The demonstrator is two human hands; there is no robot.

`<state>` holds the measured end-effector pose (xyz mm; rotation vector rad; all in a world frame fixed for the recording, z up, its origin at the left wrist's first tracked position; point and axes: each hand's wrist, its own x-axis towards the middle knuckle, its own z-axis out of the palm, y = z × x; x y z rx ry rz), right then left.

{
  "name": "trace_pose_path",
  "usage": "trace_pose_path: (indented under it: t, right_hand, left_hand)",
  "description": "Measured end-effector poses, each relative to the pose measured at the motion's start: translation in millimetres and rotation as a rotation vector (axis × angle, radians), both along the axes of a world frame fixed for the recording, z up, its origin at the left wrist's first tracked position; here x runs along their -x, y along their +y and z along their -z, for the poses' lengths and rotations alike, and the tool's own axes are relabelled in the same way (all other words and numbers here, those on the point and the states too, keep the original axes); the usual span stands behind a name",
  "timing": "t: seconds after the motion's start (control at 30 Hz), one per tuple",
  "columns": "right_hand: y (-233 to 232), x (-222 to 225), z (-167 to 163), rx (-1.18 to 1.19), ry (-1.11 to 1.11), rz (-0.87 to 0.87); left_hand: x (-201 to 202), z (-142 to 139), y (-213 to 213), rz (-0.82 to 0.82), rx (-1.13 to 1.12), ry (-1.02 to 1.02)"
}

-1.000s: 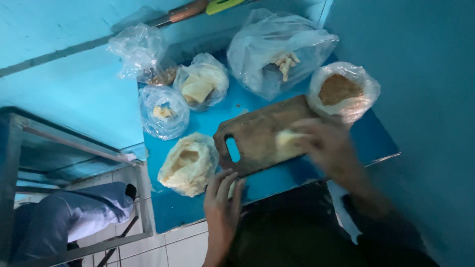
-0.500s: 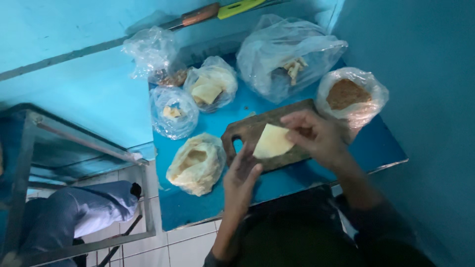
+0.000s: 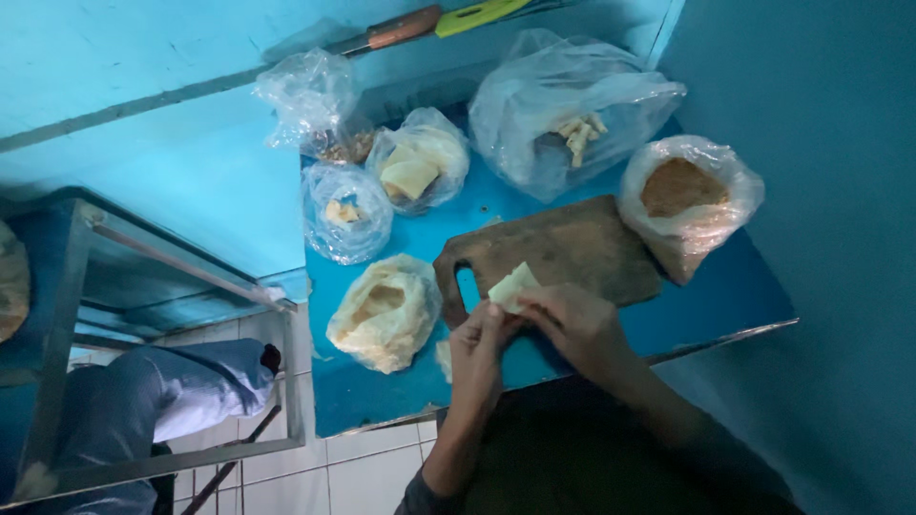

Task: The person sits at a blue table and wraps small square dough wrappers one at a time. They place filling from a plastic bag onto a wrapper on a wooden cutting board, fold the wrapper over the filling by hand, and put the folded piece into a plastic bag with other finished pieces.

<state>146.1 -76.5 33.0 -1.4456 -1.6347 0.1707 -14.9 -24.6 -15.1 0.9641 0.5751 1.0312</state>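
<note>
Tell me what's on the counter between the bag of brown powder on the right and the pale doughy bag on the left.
The dark wooden cutting board lies between them in the head view.

Six plastic bags (image 3: 386,313), one wooden cutting board (image 3: 563,253), two hands (image 3: 530,334).

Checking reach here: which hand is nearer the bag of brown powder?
Right. The right hand is just left of the bag of brown powder; the left hand is farther left.
</note>
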Motion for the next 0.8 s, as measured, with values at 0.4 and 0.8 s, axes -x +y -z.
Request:
trace_pose_path:
  t: [0.4,0.8]
  right_hand:
    - [7,-25,35,0.313,1.098,-0.19]
    - [-10,-10,11,0.302,0.718,-0.122]
  left_hand:
    - [-12,-10,-15,-0.066,-0.093,0.167]
    - [-7,-7,-19,-0.234,-0.204,0.341]
